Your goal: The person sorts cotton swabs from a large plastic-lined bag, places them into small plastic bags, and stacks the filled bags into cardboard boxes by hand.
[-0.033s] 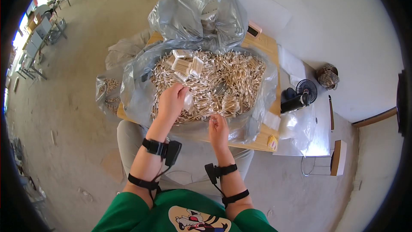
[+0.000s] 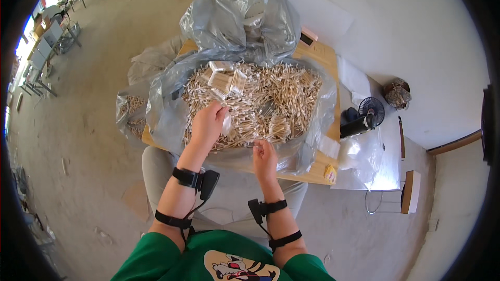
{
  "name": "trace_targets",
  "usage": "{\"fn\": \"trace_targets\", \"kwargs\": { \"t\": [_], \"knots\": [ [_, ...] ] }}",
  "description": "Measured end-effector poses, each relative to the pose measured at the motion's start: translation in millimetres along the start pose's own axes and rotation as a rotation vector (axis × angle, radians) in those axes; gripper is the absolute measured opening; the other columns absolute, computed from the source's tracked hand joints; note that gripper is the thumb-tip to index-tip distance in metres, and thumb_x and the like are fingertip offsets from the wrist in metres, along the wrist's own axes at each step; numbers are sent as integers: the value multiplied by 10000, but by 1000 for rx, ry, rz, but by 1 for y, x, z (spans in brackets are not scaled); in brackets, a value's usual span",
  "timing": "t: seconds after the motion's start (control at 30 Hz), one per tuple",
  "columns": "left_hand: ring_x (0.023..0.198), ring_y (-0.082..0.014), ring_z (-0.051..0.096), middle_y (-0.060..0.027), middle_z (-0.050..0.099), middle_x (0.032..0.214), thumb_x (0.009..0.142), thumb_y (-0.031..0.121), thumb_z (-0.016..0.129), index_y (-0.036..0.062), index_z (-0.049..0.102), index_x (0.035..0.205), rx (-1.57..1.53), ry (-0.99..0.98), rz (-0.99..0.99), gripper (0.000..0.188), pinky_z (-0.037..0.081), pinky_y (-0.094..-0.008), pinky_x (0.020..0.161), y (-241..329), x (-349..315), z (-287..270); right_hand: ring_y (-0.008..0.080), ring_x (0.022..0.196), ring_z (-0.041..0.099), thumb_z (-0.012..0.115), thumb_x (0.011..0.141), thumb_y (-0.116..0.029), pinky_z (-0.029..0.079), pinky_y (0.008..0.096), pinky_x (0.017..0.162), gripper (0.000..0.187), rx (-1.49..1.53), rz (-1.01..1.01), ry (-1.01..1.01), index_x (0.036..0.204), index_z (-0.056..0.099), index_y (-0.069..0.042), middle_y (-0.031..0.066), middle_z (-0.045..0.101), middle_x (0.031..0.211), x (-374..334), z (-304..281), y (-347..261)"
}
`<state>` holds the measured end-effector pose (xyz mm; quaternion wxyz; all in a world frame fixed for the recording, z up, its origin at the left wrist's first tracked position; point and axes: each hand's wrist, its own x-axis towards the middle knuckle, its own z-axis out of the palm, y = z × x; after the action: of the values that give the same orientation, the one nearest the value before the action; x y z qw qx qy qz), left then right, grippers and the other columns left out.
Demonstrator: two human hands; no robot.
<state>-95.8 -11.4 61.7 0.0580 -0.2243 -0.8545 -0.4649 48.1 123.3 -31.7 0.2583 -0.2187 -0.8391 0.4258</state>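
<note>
A heap of loose cotton swabs lies in a grey plastic liner on the table in front of me. My left hand is closed over the near left of the heap, gripping a small clear plastic bag that hangs by its fingers. Along the near edge of the heap, my right hand has its fingertips pinched together; anything between them is too small to make out. Just beyond my left hand, several clear packs of swabs rest on top of the heap.
Bunched grey plastic stands at the table's far side, near a small pink-framed device. A side table to the right holds a black fan, a dark bottle and clear bags. A bag of swabs sits left of the wooden table.
</note>
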Motion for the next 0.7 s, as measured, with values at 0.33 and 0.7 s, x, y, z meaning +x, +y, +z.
{"fn": "trace_targets", "kwargs": {
  "t": [0.33, 0.7],
  "knots": [
    [568, -90, 405, -26, 456, 606, 925, 189, 577, 19, 530, 757, -294, 379, -43, 243, 345, -253, 517, 2, 13, -36, 198, 696, 574, 583, 875, -66, 470, 312, 617, 123, 53, 10, -34, 989, 592, -22, 94, 612, 925, 0, -1, -16],
    [491, -29, 359, 37, 421, 576, 955, 207, 527, 86, 470, 710, -547, -107, -159, 279, 291, -216, 452, 1, -49, 31, 110, 650, 560, 545, 935, -125, 448, 238, 553, 193, 1169, 550, -84, 1079, 480, -15, 53, 598, 798, 24, -18, -52]
  ]
}}
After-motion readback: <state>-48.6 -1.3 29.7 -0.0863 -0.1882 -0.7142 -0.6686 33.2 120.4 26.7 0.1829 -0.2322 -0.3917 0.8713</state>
